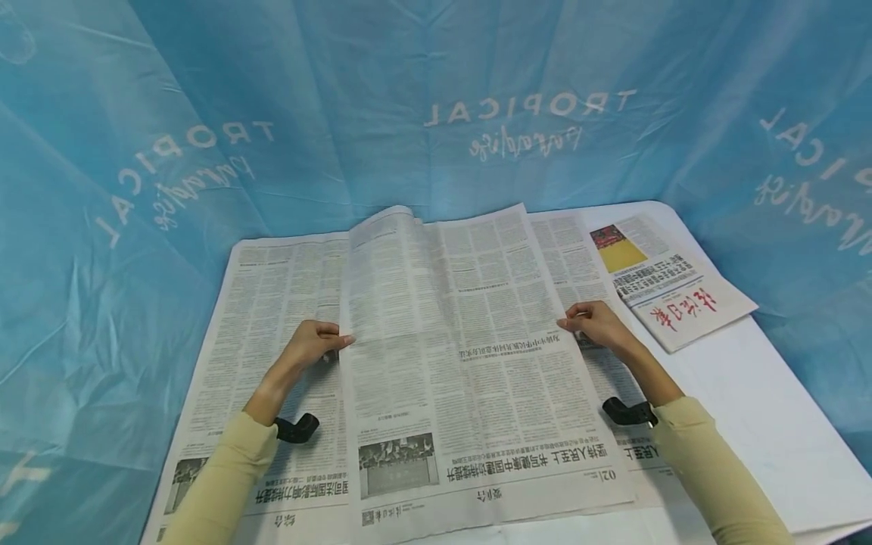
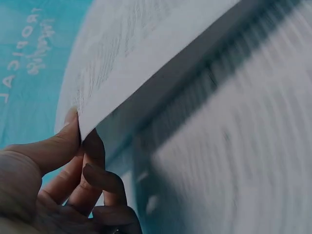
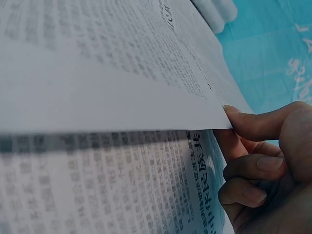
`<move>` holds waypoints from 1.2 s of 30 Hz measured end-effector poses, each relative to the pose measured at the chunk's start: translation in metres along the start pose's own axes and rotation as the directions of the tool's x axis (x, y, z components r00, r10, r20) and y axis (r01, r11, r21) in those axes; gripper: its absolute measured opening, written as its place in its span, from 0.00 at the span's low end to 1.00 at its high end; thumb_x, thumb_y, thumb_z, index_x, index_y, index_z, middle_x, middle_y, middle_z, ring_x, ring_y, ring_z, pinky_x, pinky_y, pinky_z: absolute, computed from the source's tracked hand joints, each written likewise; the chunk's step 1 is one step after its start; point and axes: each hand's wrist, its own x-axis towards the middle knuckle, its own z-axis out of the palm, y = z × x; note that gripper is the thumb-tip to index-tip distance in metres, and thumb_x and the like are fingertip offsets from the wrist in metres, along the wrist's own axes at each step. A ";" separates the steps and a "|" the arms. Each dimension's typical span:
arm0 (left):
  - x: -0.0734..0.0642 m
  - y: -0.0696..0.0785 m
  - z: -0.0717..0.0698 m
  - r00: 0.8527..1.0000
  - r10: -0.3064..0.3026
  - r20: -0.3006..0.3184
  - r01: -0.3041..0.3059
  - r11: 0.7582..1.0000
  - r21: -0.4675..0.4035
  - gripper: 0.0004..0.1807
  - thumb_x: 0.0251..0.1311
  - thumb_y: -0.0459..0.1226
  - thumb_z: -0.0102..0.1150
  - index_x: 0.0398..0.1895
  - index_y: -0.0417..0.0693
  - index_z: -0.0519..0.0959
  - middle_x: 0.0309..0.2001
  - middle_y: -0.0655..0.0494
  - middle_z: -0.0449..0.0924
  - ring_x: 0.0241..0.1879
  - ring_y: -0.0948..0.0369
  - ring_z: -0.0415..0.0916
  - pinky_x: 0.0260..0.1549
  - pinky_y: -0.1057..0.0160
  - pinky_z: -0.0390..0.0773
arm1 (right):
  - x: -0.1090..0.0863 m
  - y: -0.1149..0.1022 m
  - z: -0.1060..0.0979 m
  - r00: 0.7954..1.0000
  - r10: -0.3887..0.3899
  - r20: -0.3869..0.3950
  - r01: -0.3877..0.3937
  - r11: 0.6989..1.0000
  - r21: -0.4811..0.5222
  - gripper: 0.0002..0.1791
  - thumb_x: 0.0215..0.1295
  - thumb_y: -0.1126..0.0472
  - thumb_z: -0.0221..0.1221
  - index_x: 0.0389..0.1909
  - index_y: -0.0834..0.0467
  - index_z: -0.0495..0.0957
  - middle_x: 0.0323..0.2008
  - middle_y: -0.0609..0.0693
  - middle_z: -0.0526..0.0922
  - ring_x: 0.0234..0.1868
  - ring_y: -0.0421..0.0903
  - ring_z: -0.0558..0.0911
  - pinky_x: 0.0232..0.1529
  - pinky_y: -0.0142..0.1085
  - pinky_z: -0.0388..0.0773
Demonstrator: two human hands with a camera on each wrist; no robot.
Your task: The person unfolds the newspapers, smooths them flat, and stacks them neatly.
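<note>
A newspaper sheet (image 1: 402, 363) is lifted above another spread newspaper (image 1: 286, 303) that lies on the white table. My left hand (image 1: 315, 344) pinches the raised sheet's left edge between thumb and forefinger; the left wrist view shows this left hand (image 2: 73, 175) with its other fingers curled below the edge. On the opposite side, my right hand (image 1: 596, 324) pinches the right edge of the sheet. In the right wrist view the right hand (image 3: 263, 165) has its thumb on top of the paper. The sheet's far end bends over in a soft curl.
A folded newspaper (image 1: 688, 306) with red lettering lies at the right on the white table (image 1: 770, 393). Blue curtains (image 1: 381, 113) with white lettering hang behind and at both sides. A black wrist mount (image 1: 297, 428) sits on the left forearm, another mount (image 1: 627, 412) on the right.
</note>
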 end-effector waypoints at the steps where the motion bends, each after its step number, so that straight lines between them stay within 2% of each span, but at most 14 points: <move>1: -0.002 -0.003 -0.002 1.000 0.001 -0.018 -0.001 1.000 0.012 0.20 0.63 0.40 0.63 0.45 0.28 0.77 0.31 0.46 0.78 0.29 0.62 0.69 0.31 0.63 0.71 | 0.000 0.000 0.000 1.000 -0.004 0.000 0.004 1.000 -0.002 0.20 0.68 0.52 0.60 0.45 0.67 0.73 0.14 0.41 0.62 0.13 0.37 0.56 0.18 0.34 0.60; 4: -0.007 -0.012 -0.010 0.999 0.025 -0.045 -0.023 0.999 0.041 0.16 0.60 0.39 0.67 0.35 0.31 0.79 0.21 0.58 0.69 0.24 0.63 0.61 0.26 0.64 0.65 | -0.001 0.001 -0.001 1.000 -0.016 -0.005 0.016 1.000 -0.017 0.20 0.68 0.53 0.60 0.45 0.68 0.74 0.14 0.41 0.63 0.13 0.37 0.56 0.18 0.35 0.60; 6: -0.011 -0.017 -0.018 0.998 0.040 -0.045 -0.038 0.998 0.056 0.15 0.58 0.40 0.68 0.26 0.36 0.77 0.16 0.62 0.62 0.20 0.64 0.55 0.24 0.64 0.61 | -0.003 0.002 -0.002 1.000 -0.019 -0.009 0.019 0.999 -0.030 0.20 0.68 0.52 0.60 0.45 0.68 0.74 0.14 0.42 0.64 0.13 0.37 0.57 0.18 0.35 0.60; 7: -0.012 -0.019 -0.022 0.998 0.047 -0.035 -0.045 0.997 0.059 0.17 0.58 0.39 0.68 0.20 0.40 0.73 0.13 0.62 0.56 0.18 0.63 0.50 0.23 0.63 0.57 | -0.003 0.003 -0.003 1.000 -0.018 -0.009 0.017 0.999 -0.030 0.21 0.68 0.52 0.60 0.45 0.68 0.74 0.14 0.42 0.64 0.13 0.37 0.57 0.17 0.35 0.60; 9: -0.016 -0.021 -0.032 0.998 0.061 -0.019 -0.059 0.995 0.083 0.23 0.58 0.39 0.68 0.15 0.46 0.65 0.13 0.62 0.50 0.17 0.63 0.45 0.22 0.63 0.54 | -0.005 0.004 -0.005 1.000 -0.008 -0.004 0.008 1.000 -0.026 0.22 0.68 0.52 0.60 0.45 0.69 0.74 0.14 0.41 0.64 0.13 0.37 0.57 0.17 0.36 0.60; 12: -0.020 -0.023 -0.045 0.997 0.070 -0.010 -0.068 0.989 0.132 0.28 0.59 0.39 0.67 0.13 0.51 0.57 0.13 0.62 0.46 0.17 0.64 0.42 0.20 0.63 0.51 | -0.006 0.005 -0.007 1.000 0.012 0.002 -0.012 1.000 -0.015 0.22 0.68 0.52 0.60 0.46 0.69 0.73 0.12 0.40 0.62 0.12 0.37 0.56 0.16 0.35 0.60; 16: -0.024 -0.025 -0.059 0.998 0.056 -0.019 -0.052 0.983 0.175 0.29 0.59 0.40 0.67 0.12 0.52 0.56 0.13 0.62 0.46 0.16 0.64 0.41 0.19 0.63 0.50 | -0.005 0.007 -0.008 1.000 0.030 -0.003 -0.030 1.000 0.001 0.20 0.68 0.54 0.59 0.44 0.69 0.73 0.11 0.40 0.61 0.12 0.37 0.57 0.16 0.34 0.60; 22: -0.026 -0.034 -0.070 0.999 0.016 -0.047 -0.005 0.977 0.214 0.30 0.60 0.39 0.66 0.11 0.53 0.54 0.14 0.62 0.45 0.17 0.64 0.40 0.19 0.62 0.48 | -0.003 0.010 -0.009 0.999 0.029 -0.019 -0.029 1.000 -0.006 0.18 0.68 0.56 0.59 0.43 0.70 0.74 0.11 0.41 0.62 0.12 0.36 0.58 0.16 0.33 0.60; 25: -0.026 -0.042 -0.075 0.998 -0.006 -0.069 0.023 0.971 0.239 0.29 0.60 0.38 0.65 0.12 0.52 0.55 0.14 0.62 0.46 0.16 0.64 0.43 0.19 0.63 0.50 | -0.003 0.011 -0.009 0.999 0.022 -0.037 -0.022 1.000 -0.017 0.18 0.68 0.57 0.59 0.44 0.71 0.74 0.11 0.40 0.62 0.12 0.36 0.58 0.16 0.33 0.60; 29: -0.027 -0.050 -0.085 0.992 -0.035 -0.125 0.075 0.940 0.332 0.20 0.61 0.39 0.64 0.18 0.45 0.65 0.15 0.58 0.60 0.18 0.61 0.55 0.21 0.62 0.57 | -0.005 0.013 -0.014 0.998 0.012 -0.064 -0.015 0.999 -0.043 0.19 0.68 0.57 0.59 0.45 0.71 0.74 0.14 0.42 0.67 0.12 0.35 0.59 0.16 0.33 0.62; 31: -0.028 -0.054 -0.091 0.986 -0.046 -0.158 0.103 0.921 0.376 0.16 0.60 0.39 0.64 0.24 0.38 0.71 0.19 0.52 0.70 0.21 0.58 0.63 0.23 0.61 0.62 | -0.007 0.014 -0.018 0.997 0.018 -0.074 -0.022 0.998 -0.052 0.19 0.68 0.57 0.59 0.45 0.71 0.74 0.16 0.43 0.70 0.13 0.35 0.60 0.17 0.33 0.63; 33: -0.029 -0.058 -0.097 0.981 -0.066 -0.182 0.135 0.907 0.399 0.16 0.61 0.39 0.63 0.32 0.31 0.74 0.27 0.42 0.76 0.25 0.53 0.69 0.25 0.59 0.67 | -0.009 0.015 -0.022 0.996 0.021 -0.085 -0.026 0.997 -0.067 0.20 0.67 0.56 0.59 0.45 0.72 0.74 0.19 0.44 0.73 0.15 0.36 0.63 0.18 0.33 0.65; 36: -0.029 -0.063 -0.106 0.972 -0.084 -0.218 0.171 0.891 0.420 0.22 0.61 0.39 0.62 0.42 0.22 0.73 0.38 0.29 0.77 0.32 0.44 0.75 0.29 0.52 0.74 | -0.013 0.019 -0.029 0.994 0.027 -0.110 -0.039 0.994 -0.103 0.21 0.67 0.55 0.59 0.45 0.73 0.74 0.23 0.47 0.77 0.18 0.38 0.68 0.20 0.34 0.68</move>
